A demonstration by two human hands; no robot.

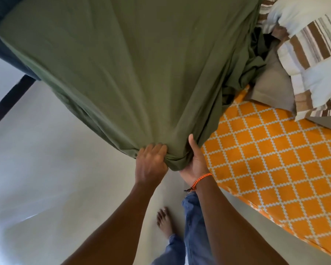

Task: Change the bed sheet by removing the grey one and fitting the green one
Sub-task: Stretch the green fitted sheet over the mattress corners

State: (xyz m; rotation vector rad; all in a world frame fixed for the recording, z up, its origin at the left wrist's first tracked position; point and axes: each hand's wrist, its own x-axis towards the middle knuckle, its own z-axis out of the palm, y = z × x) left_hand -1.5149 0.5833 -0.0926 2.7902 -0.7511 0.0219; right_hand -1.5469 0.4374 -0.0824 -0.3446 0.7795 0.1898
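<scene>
Fitting stage, corner pull: your judgement call here is to draw the bunched corner down and under the mattress edge in one steady pull, keeping tension even across both hands so the far side does not ride up.

Item, far left: floor (46, 169), pale, beside the bed; dark bed frame (6, 108) running along it.

Item, left of centre: green sheet (132, 64), stretched taut over the upper-left corner of the bed and funnelling down to a gathered point at your hands. No grey sheet can be made out with certainty.

Item, centre: left hand (151, 161), fingers curled tight over the gathered hem, knuckles up, gripping cloth.

Item, just right of it: right hand (195, 161), thumb raised along the fabric, fingers wrapped beneath the same bunch, holding it from below. An orange wrist cord (201, 180) sits on that wrist. Both hands are closed narrow on the sheet and nearly touching.

Item, right: mattress (275, 169), orange with white lattice print, still bare on this side. Spread your grip wider before tucking, so the hem seats squarely.

Item, upper right: striped pillows (304, 44), piled near the loose green folds.
</scene>
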